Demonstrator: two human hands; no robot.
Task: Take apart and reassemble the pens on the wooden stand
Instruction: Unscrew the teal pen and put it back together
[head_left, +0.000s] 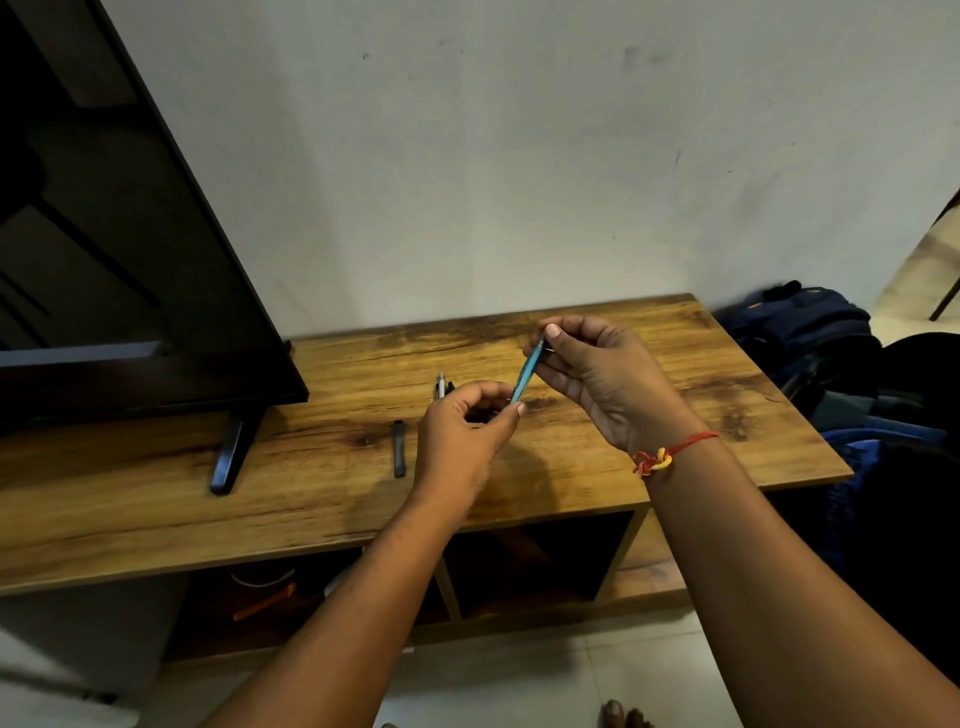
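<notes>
A thin blue pen (527, 371) hangs tilted above the wooden stand (649, 436). My right hand (602, 379) pinches its upper end between thumb and fingers. My left hand (465, 431) pinches its lower end with curled fingers. A dark pen cap (399, 448) lies flat on the stand, just left of my left hand. Behind my left hand lies another pen (441, 387), white and dark, partly hidden by the hand.
A black TV screen (130, 234) stands at the left on a dark foot (234, 447). Blue and black bags (810, 338) sit past the stand's right end. Open shelves (535, 561) lie below the top. A wall rises behind.
</notes>
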